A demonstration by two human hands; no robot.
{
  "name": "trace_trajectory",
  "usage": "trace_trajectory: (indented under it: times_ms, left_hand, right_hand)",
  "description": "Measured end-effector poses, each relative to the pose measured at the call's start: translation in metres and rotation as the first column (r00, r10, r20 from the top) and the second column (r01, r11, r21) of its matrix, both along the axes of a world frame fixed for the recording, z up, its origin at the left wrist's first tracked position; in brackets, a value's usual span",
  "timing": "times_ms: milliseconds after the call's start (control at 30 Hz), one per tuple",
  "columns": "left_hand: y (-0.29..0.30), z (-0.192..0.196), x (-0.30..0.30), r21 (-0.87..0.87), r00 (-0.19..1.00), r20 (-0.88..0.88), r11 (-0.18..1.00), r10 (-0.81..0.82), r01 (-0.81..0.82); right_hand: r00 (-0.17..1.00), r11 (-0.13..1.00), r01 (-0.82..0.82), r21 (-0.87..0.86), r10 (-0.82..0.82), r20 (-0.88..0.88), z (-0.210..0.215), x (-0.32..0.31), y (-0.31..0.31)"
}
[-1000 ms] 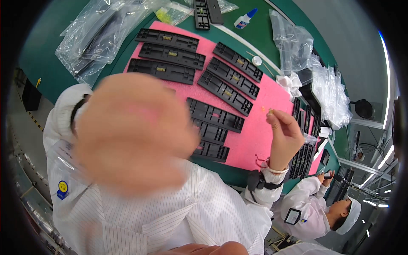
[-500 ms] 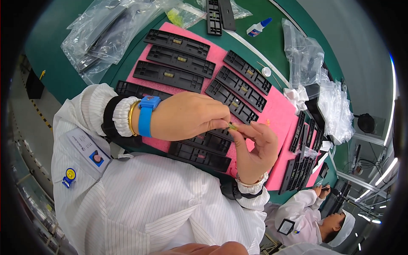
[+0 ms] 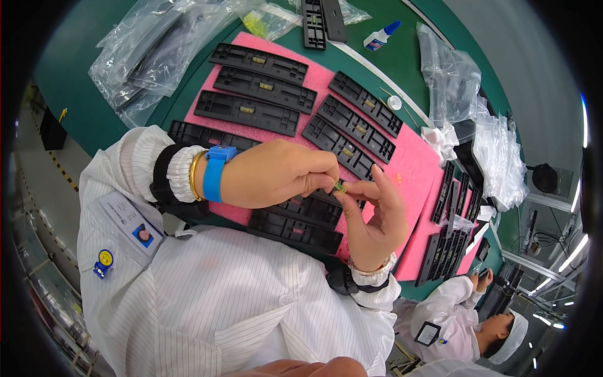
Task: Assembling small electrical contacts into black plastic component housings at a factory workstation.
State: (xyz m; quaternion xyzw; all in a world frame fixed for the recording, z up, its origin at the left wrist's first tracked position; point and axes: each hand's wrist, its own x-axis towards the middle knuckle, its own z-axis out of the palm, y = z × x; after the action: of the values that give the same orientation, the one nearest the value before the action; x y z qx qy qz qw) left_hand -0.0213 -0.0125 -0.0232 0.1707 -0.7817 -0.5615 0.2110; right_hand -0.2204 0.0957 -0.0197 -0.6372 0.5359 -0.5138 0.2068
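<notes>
A small yellow-green level vial is pinched between both hands above the black bars. My left hand, with a blue strap and a gold bangle at its wrist, has thumb and forefinger closed on one end. At the other end, my right hand grips it between thumb and forefinger, its other fingers raised. Beneath the hands, several black plastic bars lie in rows on a pink foam mat. The farther bars carry similar yellowish vials in the middle. Two nearer bars show pink spots there, partly hidden by my left hand.
A blue-capped glue bottle, a small white cup and thin sticks lie on the green table. Clear plastic bags are at the far left and right. More bars are stacked right, near a co-worker.
The vial shows more clearly between my fingertips, and my right hand's raised fingers have lifted a little. Both hands stay almost in the same place over the mat.
</notes>
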Motion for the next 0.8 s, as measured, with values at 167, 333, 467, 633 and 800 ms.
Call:
trace_trajectory:
  times_ms: [167, 333, 467, 633, 800]
  left_hand:
    - [0.000, -0.004, 0.000, 0.088, 0.999, -0.036, 0.996, -0.020, 0.023]
    - [-0.002, -0.003, -0.001, 0.149, 0.998, -0.014, 0.987, -0.062, 0.063]
    - [-0.003, -0.001, -0.001, 0.193, 0.994, 0.024, 0.977, -0.102, 0.096]
    - [-0.002, -0.003, -0.001, 0.159, 0.987, 0.054, 0.977, -0.153, 0.143]
    - [-0.001, -0.001, 0.000, 0.146, 0.983, 0.076, 0.977, -0.166, 0.154]
  right_hand:
    - [0.994, 0.997, 0.064, 0.044, -0.060, -0.092, 0.007, 0.000, -0.001]
    - [0.985, 0.999, 0.045, 0.012, -0.043, -0.168, 0.011, 0.002, -0.002]
    - [0.982, 0.999, 0.042, 0.019, -0.038, -0.185, 0.011, 0.003, -0.002]
    - [0.988, 0.998, 0.041, 0.038, -0.035, -0.153, 0.010, 0.005, -0.002]
    - [0.988, 0.998, 0.034, 0.045, -0.027, -0.155, 0.009, 0.006, -0.001]
